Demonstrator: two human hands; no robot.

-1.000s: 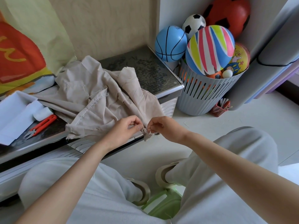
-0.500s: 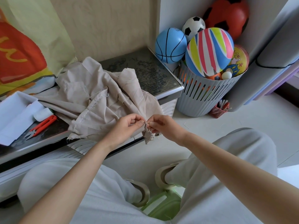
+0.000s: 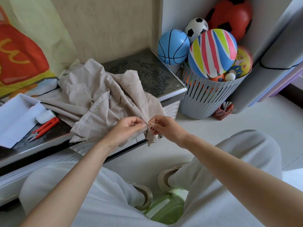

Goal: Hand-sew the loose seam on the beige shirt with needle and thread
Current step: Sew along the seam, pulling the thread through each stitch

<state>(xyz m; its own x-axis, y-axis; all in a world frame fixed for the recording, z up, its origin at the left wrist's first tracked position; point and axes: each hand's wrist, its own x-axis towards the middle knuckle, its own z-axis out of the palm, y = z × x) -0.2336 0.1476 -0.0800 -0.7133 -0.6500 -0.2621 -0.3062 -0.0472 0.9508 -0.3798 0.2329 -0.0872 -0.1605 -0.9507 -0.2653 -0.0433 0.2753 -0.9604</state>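
Beige shirt (image 3: 101, 108) is heaped on the dark-topped low stand (image 3: 155, 76), with one corner pulled off the front edge and bunched between both hands. Risks, my read: the fabric is gathered tight at the pinch, so a stitch could catch extra layers and sew the fold shut instead of the seam. The fingertips of both hands nearly touch there, so a push through the bunch could come out into a finger pad. Most of the shirt sits unweighted, so a hard thread pull could drag it forward, and its hem lies near the red snips (image 3: 44, 128). Thread is too fine to see, so I cannot rule out a tangle. Pose: both forearms reach forward from the lap and converge just in front of the stand's edge, wrists about level, knuckles up. Left hand (image 3: 126, 130) has its fingers curled, thumb and forefinger clamping the bunched fold. Right hand (image 3: 164, 126) is curled too, thumb and forefinger pinching the same bunch from the other side. Thin glint at the pinch is likely the needle (image 3: 145, 123); cannot tell which hand actually holds it.
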